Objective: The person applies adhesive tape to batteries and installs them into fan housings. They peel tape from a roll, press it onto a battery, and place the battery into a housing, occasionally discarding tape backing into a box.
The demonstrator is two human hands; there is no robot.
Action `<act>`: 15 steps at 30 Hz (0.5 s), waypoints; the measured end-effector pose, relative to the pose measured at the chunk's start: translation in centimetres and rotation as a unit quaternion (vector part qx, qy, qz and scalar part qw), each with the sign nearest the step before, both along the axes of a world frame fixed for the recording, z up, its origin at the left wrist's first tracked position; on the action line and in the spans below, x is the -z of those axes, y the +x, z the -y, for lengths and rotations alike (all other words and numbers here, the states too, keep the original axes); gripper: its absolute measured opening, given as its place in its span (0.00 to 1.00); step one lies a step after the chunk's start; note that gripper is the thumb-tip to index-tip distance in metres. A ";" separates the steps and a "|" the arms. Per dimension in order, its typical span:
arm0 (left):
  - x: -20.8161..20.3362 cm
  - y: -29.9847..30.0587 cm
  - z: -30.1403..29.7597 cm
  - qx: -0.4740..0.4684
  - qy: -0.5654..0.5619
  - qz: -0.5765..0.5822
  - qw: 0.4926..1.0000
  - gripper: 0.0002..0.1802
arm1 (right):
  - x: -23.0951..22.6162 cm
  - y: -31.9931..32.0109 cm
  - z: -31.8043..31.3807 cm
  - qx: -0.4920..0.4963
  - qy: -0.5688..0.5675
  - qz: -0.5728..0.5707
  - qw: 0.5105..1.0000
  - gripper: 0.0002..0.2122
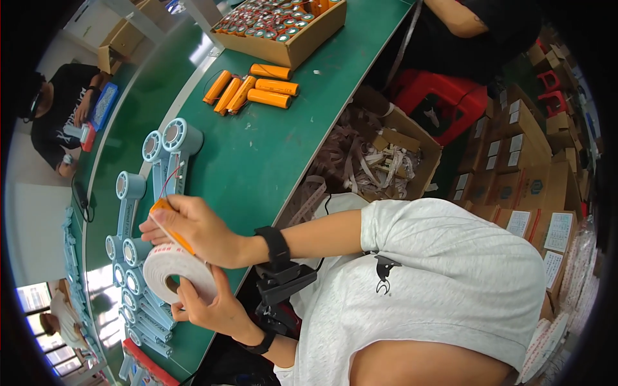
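In my right hand (pixel 205 233) is an orange cylindrical battery pack (pixel 159 206) with thin red wires at its far end. My fingers are wrapped round it, so much of it is hidden. My left hand (pixel 217 310) grips a thick roll of white tape (pixel 161 269) with red print, its fingers at the core hole. The roll's edge lies right against the battery pack, and a pale strip runs along the pack's side. Just beyond my hands, light-blue handheld fans (pixel 182 136) lie in a row on the green table (pixel 257 145).
Several orange battery packs (pixel 273 87) lie farther up the table, near a cardboard box (pixel 299 48) full of batteries. A carton of scraps (pixel 412 151) and a red stool (pixel 444 96) stand beside the table. A co-worker (pixel 64 116) sits across; stacked cartons (pixel 515 186) are at right.
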State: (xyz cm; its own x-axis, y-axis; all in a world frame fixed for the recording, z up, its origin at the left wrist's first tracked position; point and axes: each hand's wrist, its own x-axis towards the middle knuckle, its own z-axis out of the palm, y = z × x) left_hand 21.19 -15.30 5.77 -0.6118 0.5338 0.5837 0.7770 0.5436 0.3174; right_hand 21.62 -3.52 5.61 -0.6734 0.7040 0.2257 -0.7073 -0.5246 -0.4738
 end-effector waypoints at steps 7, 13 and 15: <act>0.3 0.1 3.7 -0.048 0.037 0.037 0.997 0.21 | -0.8 -3.6 2.1 -0.101 -0.116 -0.014 0.988 0.13; 1.4 -1.1 7.6 -0.086 -0.096 0.103 0.986 0.20 | -2.1 -1.5 -5.5 0.076 0.347 0.322 0.878 0.11; 2.3 -3.5 7.9 -0.018 -0.152 0.035 0.988 0.19 | 0.6 -1.3 -4.9 0.069 0.537 0.336 0.771 0.10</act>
